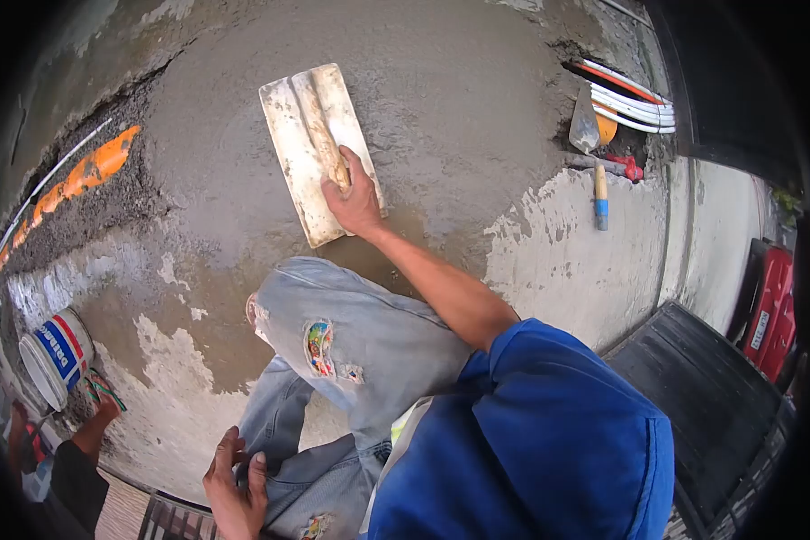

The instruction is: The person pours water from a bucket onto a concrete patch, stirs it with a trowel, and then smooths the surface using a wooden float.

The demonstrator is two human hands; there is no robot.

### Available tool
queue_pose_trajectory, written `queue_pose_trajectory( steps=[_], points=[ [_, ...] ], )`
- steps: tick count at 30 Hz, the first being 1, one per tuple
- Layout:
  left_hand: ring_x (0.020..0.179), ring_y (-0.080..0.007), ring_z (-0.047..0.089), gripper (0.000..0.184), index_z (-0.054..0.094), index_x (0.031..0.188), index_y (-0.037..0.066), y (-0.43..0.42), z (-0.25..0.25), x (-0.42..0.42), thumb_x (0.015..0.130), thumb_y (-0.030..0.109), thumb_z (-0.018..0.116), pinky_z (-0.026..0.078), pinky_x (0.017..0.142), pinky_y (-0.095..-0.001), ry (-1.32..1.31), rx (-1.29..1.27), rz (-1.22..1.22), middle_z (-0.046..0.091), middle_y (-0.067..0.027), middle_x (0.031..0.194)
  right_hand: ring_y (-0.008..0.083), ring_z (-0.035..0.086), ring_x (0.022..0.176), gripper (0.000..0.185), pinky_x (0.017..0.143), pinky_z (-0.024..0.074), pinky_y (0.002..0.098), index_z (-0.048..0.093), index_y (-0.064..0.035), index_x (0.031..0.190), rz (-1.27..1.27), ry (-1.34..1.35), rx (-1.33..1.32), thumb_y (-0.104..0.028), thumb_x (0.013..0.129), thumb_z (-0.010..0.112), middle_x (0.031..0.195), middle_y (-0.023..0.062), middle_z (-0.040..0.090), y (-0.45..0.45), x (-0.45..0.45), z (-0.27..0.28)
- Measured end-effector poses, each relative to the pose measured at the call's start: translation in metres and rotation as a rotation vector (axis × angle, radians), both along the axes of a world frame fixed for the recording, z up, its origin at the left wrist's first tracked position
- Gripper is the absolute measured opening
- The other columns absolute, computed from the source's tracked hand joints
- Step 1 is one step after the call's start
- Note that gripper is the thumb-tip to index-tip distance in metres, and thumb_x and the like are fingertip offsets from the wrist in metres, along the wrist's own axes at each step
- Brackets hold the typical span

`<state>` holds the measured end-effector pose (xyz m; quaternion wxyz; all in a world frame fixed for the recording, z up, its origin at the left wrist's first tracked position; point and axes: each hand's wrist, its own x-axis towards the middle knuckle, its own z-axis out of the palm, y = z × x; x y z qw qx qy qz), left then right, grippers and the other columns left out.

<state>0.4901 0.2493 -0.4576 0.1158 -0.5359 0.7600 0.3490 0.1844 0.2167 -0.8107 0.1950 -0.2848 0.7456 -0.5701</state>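
My right hand [358, 198] is wrapped around the handle of a large plastering float [295, 135], its pale back smeared with mortar. The float lies against wet grey mortar [450, 99] spread over the concrete surface. Low in the view, my left hand [236, 486] hangs beside my jeans, fingers loosely bent and apart, with nothing visible in it. A pointed trowel [585, 126] with a wooden and blue handle rests at the edge of a hole on the right, out of reach of both hands' grip.
White and orange conduits [630, 101] show in the hole at right. An orange pipe [99, 171] lies in a rough trench at left. A white bucket [56, 355] stands near another person's foot [103, 400]. A black panel [702, 405] and red vehicle [769, 310] are at right.
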Motion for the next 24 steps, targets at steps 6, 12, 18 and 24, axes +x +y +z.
queue_pose_trajectory(
  steps=[6,12,18,24],
  points=[
    [0.086,-0.0361,0.065,0.048,0.056,0.127,-0.004,0.008,0.005,0.004,0.088,0.022,0.065,0.05,0.08,-0.0432,-0.109,0.04,0.13,0.066,-0.0245,0.101,0.0168,0.06,0.071,0.033,0.066,0.0499,0.0321,0.056,0.0074,0.109,-0.359,-0.115,0.169,-0.014,0.085,0.064,0.083,0.0114,0.063,0.153,-0.098,-0.019],
    [0.094,-0.0384,0.062,0.05,0.057,0.127,-0.003,0.017,0.022,-0.009,0.086,0.023,0.068,0.048,0.084,-0.0447,-0.164,-0.004,0.111,0.066,-0.0236,0.105,0.0219,0.06,0.086,0.038,0.076,0.0498,0.0349,0.05,0.0071,0.116,-0.485,-0.359,0.132,-0.018,0.088,0.057,0.102,0.0165,0.061,0.15,-0.081,-0.038],
    [0.088,-0.0438,0.061,0.043,0.062,0.124,0.006,0.027,0.028,-0.012,0.086,0.023,0.07,0.051,0.076,-0.0464,-0.086,-0.098,0.009,0.064,-0.0238,0.096,0.022,0.062,0.073,0.048,0.067,0.0515,0.0348,0.042,0.0085,0.115,-0.105,-0.365,0.046,-0.023,0.086,0.063,0.091,0.0175,0.059,-0.045,0.005,-0.048],
    [0.088,-0.0429,0.061,0.041,0.062,0.124,0.006,0.047,0.027,-0.01,0.086,0.021,0.07,0.05,0.075,-0.0467,-0.05,-0.089,0.07,0.064,-0.0231,0.098,0.0467,0.061,0.098,0.055,0.09,0.0466,0.0475,0.041,0.0132,0.118,0.155,-0.188,0.279,-0.026,0.084,0.058,0.103,0.0348,0.06,-0.12,0.056,-0.041]
  ],
)
